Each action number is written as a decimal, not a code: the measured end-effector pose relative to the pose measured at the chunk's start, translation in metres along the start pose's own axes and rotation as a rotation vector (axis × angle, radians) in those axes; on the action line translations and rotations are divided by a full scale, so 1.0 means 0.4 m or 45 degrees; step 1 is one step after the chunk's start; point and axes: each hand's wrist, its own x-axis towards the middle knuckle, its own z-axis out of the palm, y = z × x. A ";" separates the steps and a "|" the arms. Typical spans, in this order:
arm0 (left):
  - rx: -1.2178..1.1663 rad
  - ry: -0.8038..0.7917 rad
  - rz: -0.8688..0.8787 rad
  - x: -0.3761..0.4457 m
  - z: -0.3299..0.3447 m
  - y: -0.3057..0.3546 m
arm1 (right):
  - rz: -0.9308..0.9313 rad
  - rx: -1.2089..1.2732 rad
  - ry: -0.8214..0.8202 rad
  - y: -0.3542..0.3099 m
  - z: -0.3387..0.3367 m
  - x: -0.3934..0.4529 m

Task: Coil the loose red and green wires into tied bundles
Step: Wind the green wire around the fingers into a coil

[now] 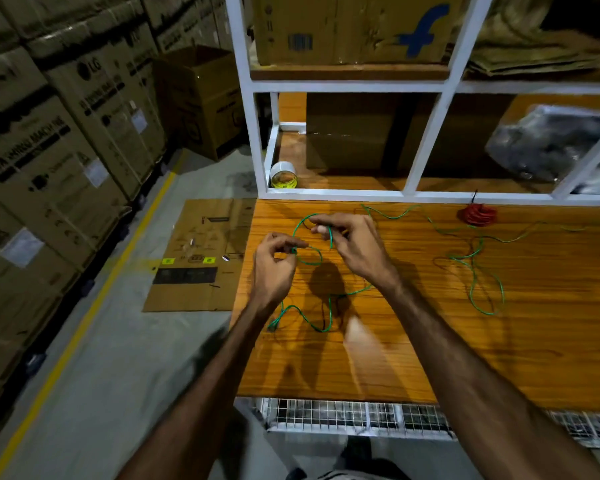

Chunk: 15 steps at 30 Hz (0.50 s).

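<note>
A long green wire (475, 271) trails in loose curves across the wooden table (430, 341). Above the table's left part both hands hold one end of it. My left hand (274, 265) pinches a small green loop at its fingertips. My right hand (354, 244) grips the wire just above, bending a larger loop between the two hands. The rest of the wire runs under my right forearm and off to the right. A coiled red wire bundle (477, 214) with a black tie sticking up lies at the table's back edge.
A white shelf frame (426, 140) stands behind the table with a tape roll (283, 175), cardboard boxes and a plastic-wrapped bundle (551, 143). Flat cardboard (198, 258) lies on the floor at left. Stacked cartons (49, 150) line the left wall behind a yellow line.
</note>
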 end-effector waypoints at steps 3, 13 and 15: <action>-0.174 0.012 -0.054 0.010 -0.014 0.040 | -0.106 -0.048 -0.068 -0.036 -0.015 -0.008; -0.133 0.048 -0.173 0.021 -0.035 0.061 | 0.178 0.387 -0.315 -0.104 -0.004 -0.062; -0.014 0.070 -0.154 0.011 -0.030 0.049 | 0.198 0.438 -0.368 -0.108 0.003 -0.079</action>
